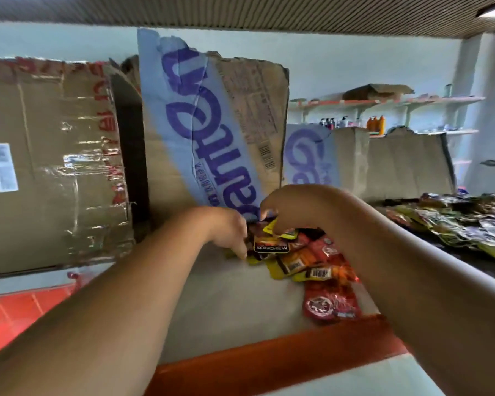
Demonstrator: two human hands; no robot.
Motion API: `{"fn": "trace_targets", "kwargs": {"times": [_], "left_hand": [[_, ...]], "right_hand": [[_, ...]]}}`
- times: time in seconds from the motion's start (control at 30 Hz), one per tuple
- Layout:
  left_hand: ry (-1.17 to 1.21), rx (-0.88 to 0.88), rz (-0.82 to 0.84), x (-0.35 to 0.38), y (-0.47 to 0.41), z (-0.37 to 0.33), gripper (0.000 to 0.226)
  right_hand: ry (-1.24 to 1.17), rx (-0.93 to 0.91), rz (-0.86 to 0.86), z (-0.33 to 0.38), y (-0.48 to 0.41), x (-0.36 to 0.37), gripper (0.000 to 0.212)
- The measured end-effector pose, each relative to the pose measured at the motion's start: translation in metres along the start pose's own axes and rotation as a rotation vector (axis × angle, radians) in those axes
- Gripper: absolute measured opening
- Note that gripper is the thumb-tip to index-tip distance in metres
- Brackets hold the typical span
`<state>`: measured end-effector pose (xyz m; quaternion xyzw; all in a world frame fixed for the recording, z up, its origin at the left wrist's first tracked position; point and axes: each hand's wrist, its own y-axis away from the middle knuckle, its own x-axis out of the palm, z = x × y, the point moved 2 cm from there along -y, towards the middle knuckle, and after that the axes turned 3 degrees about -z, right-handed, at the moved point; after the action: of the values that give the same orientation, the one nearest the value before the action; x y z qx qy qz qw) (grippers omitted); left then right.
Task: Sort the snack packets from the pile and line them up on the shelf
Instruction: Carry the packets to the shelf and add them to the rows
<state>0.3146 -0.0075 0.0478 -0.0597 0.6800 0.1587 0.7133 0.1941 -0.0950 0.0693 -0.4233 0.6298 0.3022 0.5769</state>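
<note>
A small pile of snack packets, yellow, red and black, lies on the grey shelf with an orange front edge. A red packet lies nearest the front. My left hand reaches in from the left, its curled fingers touching the pile's left edge by a black and yellow packet. My right hand arches over the top of the pile and pinches a yellow packet's corner. Both forearms cross the shelf's front edge.
Torn cardboard boxes stand behind the pile: a taped brown one at the left, one with blue lettering in the middle, a lower one at the right. More packets lie spread at the right. Far wall shelves hold bottles.
</note>
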Motion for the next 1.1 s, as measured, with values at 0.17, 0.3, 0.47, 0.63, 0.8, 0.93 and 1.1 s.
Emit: {"fn": "trace_targets", "kwargs": {"times": [0.17, 0.3, 0.47, 0.63, 0.8, 0.93, 1.1], "left_hand": [[0.083, -0.051, -0.074, 0.006, 0.0, 0.024, 0.022], [0.098, -0.087, -0.081, -0.008, 0.005, 0.032, 0.014], [0.197, -0.212, 0.018, -0.018, 0.017, 0.052, 0.008], [0.286, -0.34, 0.096, -0.016, 0.026, 0.071, 0.011], [0.313, -0.491, 0.158, -0.008, 0.027, 0.078, 0.02], [0.253, -0.489, 0.206, -0.005, 0.023, 0.07, 0.035], [0.237, -0.416, 0.268, -0.001, 0.023, 0.052, 0.051]], "right_hand": [[-0.147, -0.123, 0.026, 0.017, -0.01, 0.021, 0.042], [-0.234, -0.128, -0.059, 0.01, 0.001, 0.019, 0.038], [-0.313, -0.167, -0.152, 0.015, 0.013, 0.016, 0.039], [-0.369, -0.187, -0.143, 0.019, 0.017, 0.012, 0.051], [-0.221, -0.194, 0.008, 0.025, 0.024, 0.009, 0.043], [-0.042, -0.206, 0.155, 0.033, 0.026, 0.01, 0.033], [-0.054, -0.212, 0.075, 0.03, 0.027, 0.008, 0.007]]}}
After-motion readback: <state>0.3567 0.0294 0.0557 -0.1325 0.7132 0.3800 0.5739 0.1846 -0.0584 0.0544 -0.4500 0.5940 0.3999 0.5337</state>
